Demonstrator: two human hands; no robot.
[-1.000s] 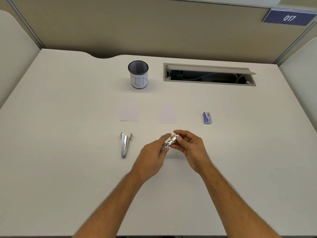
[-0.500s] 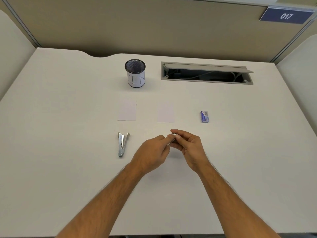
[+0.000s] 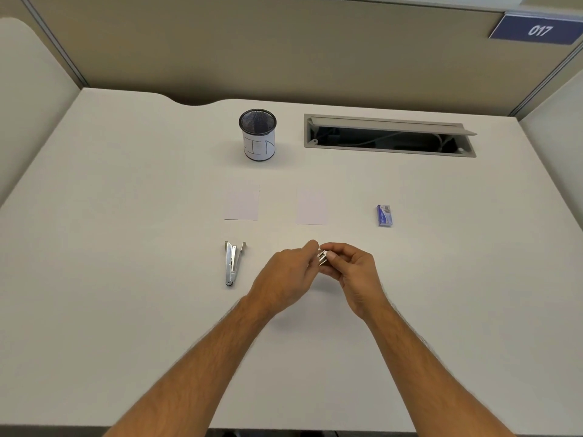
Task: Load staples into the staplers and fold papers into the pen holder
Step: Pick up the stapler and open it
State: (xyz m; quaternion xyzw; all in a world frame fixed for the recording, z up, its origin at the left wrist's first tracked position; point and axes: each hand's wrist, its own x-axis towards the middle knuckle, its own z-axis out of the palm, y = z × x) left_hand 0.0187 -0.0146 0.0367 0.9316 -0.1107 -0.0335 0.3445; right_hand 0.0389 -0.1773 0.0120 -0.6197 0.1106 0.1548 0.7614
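Observation:
A small metal stapler (image 3: 322,258) is held above the desk between both hands, mostly hidden by fingers. My left hand (image 3: 285,275) grips it from the left and my right hand (image 3: 350,269) pinches it from the right. A second metal stapler (image 3: 232,263) lies open on the desk to the left. Two white paper slips (image 3: 241,203) (image 3: 311,207) lie flat beyond the hands. A blue staple box (image 3: 384,215) sits to the right. The black mesh pen holder (image 3: 258,134) with a white label stands at the back.
An open cable tray (image 3: 389,135) is cut into the white desk (image 3: 126,247) at the back right. Beige partition walls enclose the desk on three sides, with a blue sign (image 3: 538,29) reading 017.
Both hands have closed in around the small stapler, so less of it shows now. The objects on the desk have not moved.

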